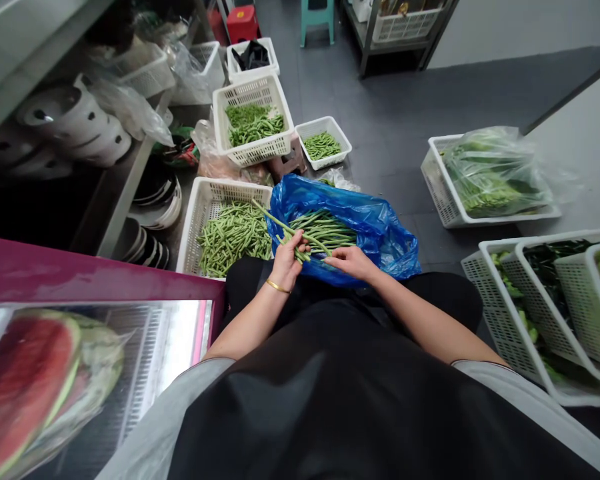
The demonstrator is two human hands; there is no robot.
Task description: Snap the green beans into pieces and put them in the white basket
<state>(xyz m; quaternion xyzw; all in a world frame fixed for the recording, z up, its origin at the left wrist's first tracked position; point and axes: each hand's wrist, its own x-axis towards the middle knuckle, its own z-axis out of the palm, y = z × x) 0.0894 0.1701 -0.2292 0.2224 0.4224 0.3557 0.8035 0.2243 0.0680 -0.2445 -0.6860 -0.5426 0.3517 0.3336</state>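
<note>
My left hand (287, 261), with a gold bangle (278, 287) on the wrist, grips several long green beans (320, 233) above a blue plastic bag (380, 230). My right hand (349, 262) rests on the same beans, its fingertips against them. Whether it grips them is unclear. Just left of the bag, a white plastic basket (225, 190) holds a heap of short cut green beans (233, 240).
Farther back stand a white basket of cut beans (240, 113) and a smaller one (313, 127). Bagged greens fill a basket (495, 177) at right, with stacked baskets of leafy vegetables (530, 313) below. A glass-topped chiller with cut watermelon (25, 387) is at lower left.
</note>
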